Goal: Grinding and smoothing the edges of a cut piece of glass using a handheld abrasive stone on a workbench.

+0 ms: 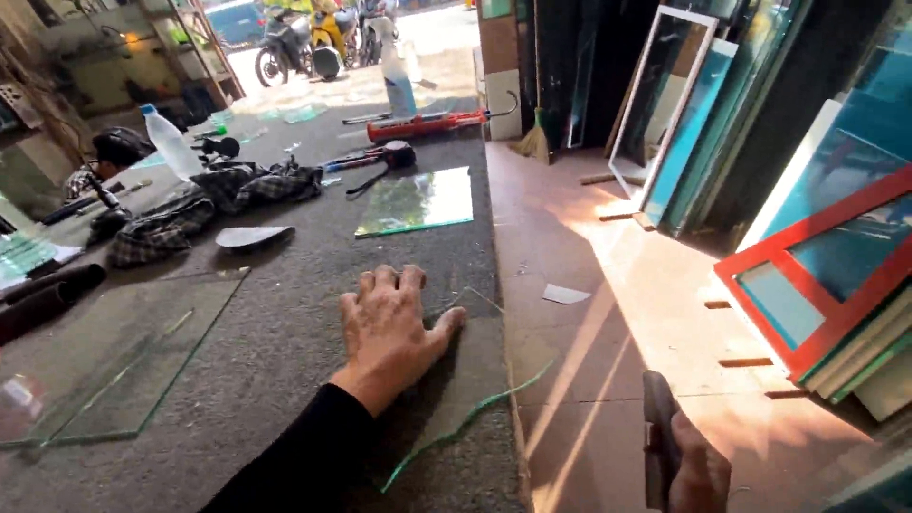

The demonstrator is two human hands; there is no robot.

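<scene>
Your left hand (389,328) lay flat, fingers spread, on a curved-edged clear glass pane (465,399); your right hand (689,465) gripped a dark flat tool (657,432).

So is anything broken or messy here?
Yes. The glass pane under the left hand has a wavy, uneven edge hanging over the table side, and a small pale shard lies on the floor.

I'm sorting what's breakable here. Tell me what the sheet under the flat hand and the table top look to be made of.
The sheet under the left hand looks like clear glass: see-through, with a green-tinted curved edge. The table top looks like grey felt or carpet, matte and speckled; which one is hard to tell.
</scene>
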